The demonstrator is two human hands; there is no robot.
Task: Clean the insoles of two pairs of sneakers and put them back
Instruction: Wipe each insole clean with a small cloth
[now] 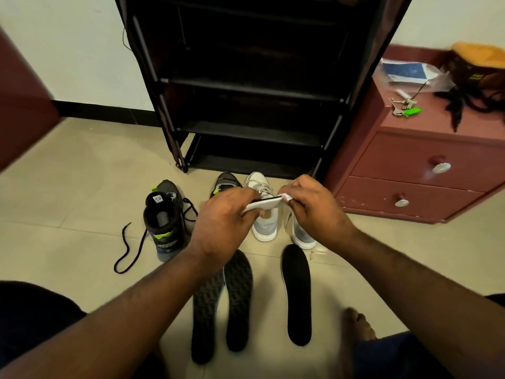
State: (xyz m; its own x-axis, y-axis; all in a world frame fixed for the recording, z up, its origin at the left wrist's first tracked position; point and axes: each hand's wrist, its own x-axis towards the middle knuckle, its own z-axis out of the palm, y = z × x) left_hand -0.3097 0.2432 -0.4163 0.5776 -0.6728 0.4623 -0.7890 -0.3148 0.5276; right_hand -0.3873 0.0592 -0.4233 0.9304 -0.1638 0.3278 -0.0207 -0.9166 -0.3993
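My left hand [226,214] grips a thin white-bottomed insole [263,205] edge-on above the pale grey sneakers [265,222]. My right hand [314,206] pinches a small white wipe [285,197] at its far end. Three dark foam insoles [297,294] lie on the near floor; black high-top sneaker [164,217] stands left.
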